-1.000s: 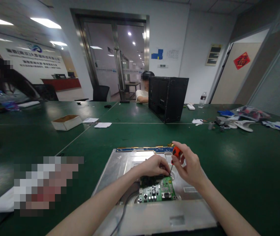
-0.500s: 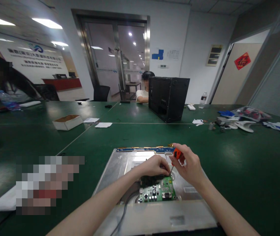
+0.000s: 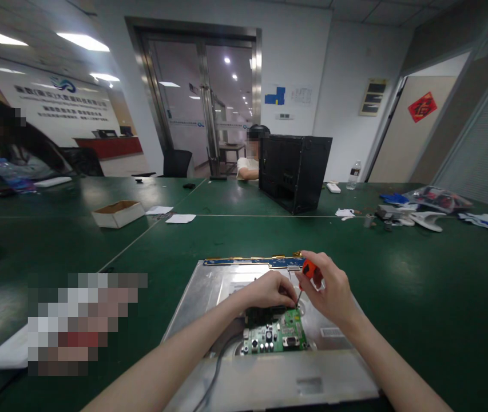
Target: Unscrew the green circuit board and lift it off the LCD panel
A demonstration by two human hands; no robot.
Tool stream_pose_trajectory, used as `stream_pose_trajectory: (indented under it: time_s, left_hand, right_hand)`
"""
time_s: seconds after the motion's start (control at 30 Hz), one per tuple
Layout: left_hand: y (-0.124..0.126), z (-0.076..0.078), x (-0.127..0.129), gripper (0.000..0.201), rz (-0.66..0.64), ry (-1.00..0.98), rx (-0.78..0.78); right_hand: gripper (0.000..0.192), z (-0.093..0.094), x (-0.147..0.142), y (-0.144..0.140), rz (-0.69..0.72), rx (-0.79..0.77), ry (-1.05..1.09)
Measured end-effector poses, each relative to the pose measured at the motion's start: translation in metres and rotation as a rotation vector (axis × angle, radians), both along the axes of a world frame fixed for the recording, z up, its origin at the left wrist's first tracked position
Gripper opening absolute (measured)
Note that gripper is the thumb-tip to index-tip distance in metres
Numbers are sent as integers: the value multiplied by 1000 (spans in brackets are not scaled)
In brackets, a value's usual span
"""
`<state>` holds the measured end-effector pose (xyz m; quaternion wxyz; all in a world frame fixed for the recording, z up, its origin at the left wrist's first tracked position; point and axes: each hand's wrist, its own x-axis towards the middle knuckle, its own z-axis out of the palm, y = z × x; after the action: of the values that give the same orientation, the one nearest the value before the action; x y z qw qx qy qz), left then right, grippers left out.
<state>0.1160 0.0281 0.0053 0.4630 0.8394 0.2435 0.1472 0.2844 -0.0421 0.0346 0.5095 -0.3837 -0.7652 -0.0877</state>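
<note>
A silver metal panel (image 3: 209, 289) lies flat on the green table in front of me, with a green circuit board (image 3: 278, 336) mounted near its middle. My right hand (image 3: 332, 292) grips a small screwdriver with an orange handle (image 3: 311, 270), its tip down at the board's far right corner. My left hand (image 3: 267, 290) rests with its fingers pinched on the board's far edge, right beside the screwdriver tip. A thin blue strip board (image 3: 250, 261) runs along the panel's far edge. A dark cable (image 3: 217, 369) leaves the board toward me.
A black computer case (image 3: 294, 170) stands at mid-table, with a person seated behind it. A small cardboard box (image 3: 118, 213) and white papers (image 3: 179, 218) lie to the left. Plastic parts and bags (image 3: 424, 209) clutter the far right. Another person sits at the far left.
My right hand has dropped slightly with the screwdriver and tilted it a little. My left hand has stayed on the board.
</note>
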Motion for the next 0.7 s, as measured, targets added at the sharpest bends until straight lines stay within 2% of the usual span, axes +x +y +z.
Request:
stream_pose_trajectory:
  time_s: [0.17, 0.4, 0.7]
  left_hand:
    - [-1, 1, 0, 7, 4, 9, 10]
    - [-3, 4, 0, 10, 14, 35, 10]
    - [-2, 3, 0, 9, 9, 19, 17]
  right_hand:
    - [33, 1, 0, -1, 3, 2, -13]
    - [47, 6, 0, -6, 41, -35, 1]
    - [32, -1, -1, 0, -16, 10, 21]
